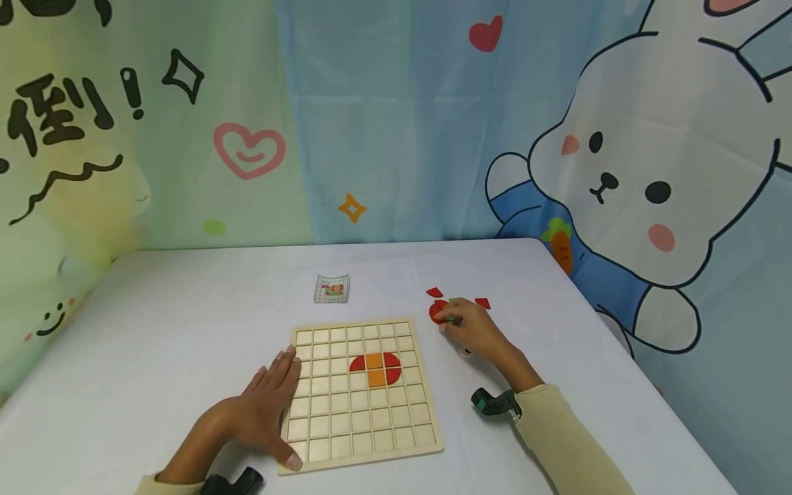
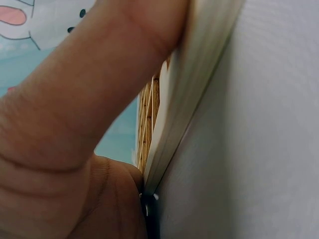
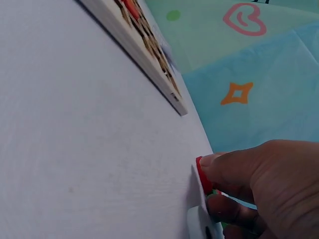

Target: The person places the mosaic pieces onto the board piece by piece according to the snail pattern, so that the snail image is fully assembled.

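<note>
The left hand (image 1: 262, 412) lies along the left edge of the board (image 1: 359, 419), fingers straight, thumb at its near corner. Right of the board, the right hand (image 1: 479, 331) pinches a red piece (image 1: 436, 309) between thumb and finger (other loose pieces (image 1: 435, 292) lie nearby). Orange squares (image 1: 376, 378) sit on the board; a small card (image 1: 331, 289) lies beyond.

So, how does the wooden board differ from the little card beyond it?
The board is much larger than the card. The left hand rests on the board's edge, while neither hand touches the card. The board carries separate red and orange pieces; the card looks thin, its colored shapes apparently printed. Both lie on the white table, and both show a grid.
</note>
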`<state>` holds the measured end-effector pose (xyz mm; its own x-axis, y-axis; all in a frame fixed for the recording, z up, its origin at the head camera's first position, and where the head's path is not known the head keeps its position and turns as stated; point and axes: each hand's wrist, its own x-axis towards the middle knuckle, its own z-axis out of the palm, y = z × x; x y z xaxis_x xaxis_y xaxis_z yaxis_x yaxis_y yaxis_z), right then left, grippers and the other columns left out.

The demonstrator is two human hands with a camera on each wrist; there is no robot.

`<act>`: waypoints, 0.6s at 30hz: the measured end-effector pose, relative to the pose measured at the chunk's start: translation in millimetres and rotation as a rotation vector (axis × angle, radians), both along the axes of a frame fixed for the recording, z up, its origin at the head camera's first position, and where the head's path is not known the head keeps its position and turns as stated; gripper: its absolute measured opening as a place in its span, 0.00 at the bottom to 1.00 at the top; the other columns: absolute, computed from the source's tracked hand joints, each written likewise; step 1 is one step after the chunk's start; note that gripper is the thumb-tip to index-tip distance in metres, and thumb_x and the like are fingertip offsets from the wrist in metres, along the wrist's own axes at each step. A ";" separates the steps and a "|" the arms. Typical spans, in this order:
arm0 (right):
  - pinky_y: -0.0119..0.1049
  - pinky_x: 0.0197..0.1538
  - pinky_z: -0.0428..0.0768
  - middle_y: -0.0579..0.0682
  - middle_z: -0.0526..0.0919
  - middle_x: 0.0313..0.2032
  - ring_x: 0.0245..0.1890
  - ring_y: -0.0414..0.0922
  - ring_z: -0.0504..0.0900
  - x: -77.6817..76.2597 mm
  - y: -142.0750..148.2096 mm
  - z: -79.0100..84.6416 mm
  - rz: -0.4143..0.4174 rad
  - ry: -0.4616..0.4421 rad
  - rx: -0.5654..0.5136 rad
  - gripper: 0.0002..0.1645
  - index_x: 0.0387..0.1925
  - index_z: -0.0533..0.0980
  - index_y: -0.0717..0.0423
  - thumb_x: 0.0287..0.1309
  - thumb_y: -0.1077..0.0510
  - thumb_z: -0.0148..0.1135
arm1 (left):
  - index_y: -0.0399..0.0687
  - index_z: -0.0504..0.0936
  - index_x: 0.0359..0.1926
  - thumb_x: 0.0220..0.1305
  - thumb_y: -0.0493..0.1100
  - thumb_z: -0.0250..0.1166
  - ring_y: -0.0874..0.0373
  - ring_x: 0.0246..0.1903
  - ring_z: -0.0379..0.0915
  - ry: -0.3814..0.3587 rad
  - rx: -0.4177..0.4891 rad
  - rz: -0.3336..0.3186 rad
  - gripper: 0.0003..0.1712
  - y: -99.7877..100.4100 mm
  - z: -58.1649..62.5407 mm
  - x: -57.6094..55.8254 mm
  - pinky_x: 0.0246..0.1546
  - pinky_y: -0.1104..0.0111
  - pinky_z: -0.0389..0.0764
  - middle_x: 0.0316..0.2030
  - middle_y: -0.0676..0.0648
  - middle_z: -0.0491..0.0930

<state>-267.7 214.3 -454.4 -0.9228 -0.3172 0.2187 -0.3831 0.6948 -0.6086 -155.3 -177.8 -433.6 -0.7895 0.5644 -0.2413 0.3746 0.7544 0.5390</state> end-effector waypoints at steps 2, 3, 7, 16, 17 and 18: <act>0.39 0.41 0.78 0.55 0.80 0.47 0.38 0.46 0.76 -1.0 0.3 -2.7 -0.001 -0.005 -0.008 0.13 0.45 0.84 0.63 0.56 0.67 0.68 | 0.25 0.36 0.72 0.29 0.71 0.79 0.33 0.71 0.22 0.004 -0.006 -0.001 0.87 0.3 0.6 -0.1 0.65 0.39 0.36 0.72 0.27 0.27; 0.39 0.42 0.78 0.55 0.79 0.49 0.38 0.47 0.76 -1.6 0.3 -4.0 0.002 -0.002 -0.011 0.15 0.46 0.83 0.63 0.55 0.67 0.68 | 0.25 0.36 0.72 0.29 0.70 0.79 0.33 0.71 0.22 0.004 -0.007 0.000 0.87 0.3 0.7 -0.1 0.65 0.39 0.36 0.72 0.27 0.27; 0.38 0.41 0.77 0.54 0.79 0.50 0.38 0.45 0.75 -3.1 -0.2 -6.9 -0.006 -0.008 0.003 0.17 0.48 0.83 0.63 0.55 0.67 0.69 | 0.25 0.36 0.73 0.28 0.72 0.78 0.34 0.71 0.23 0.004 -0.019 0.006 0.88 0.6 0.5 -0.1 0.66 0.40 0.36 0.73 0.28 0.27; 0.35 0.35 0.75 0.50 0.77 0.38 0.32 0.44 0.71 -3.6 0.2 -7.2 -0.019 -0.056 0.021 0.17 0.49 0.82 0.61 0.56 0.67 0.68 | 0.29 0.35 0.74 0.24 0.77 0.76 0.39 0.72 0.19 -0.002 -0.012 0.023 0.91 -2.9 -14.5 -5.1 0.66 0.43 0.31 0.74 0.32 0.25; 0.34 0.35 0.75 0.50 0.77 0.39 0.33 0.44 0.71 -3.5 0.5 -7.1 -0.018 -0.063 0.021 0.18 0.50 0.82 0.61 0.56 0.66 0.68 | 0.30 0.35 0.74 0.24 0.78 0.75 0.40 0.72 0.19 -0.003 -0.020 0.025 0.91 -3.2 -16.0 -5.7 0.66 0.44 0.31 0.74 0.33 0.25; 0.34 0.35 0.75 0.50 0.76 0.39 0.33 0.44 0.71 -3.1 0.6 -6.6 -0.019 -0.074 0.020 0.18 0.50 0.82 0.61 0.56 0.66 0.68 | 0.30 0.35 0.74 0.24 0.78 0.75 0.40 0.72 0.19 -0.004 -0.020 0.025 0.91 -3.2 -16.4 -6.0 0.66 0.44 0.31 0.74 0.34 0.24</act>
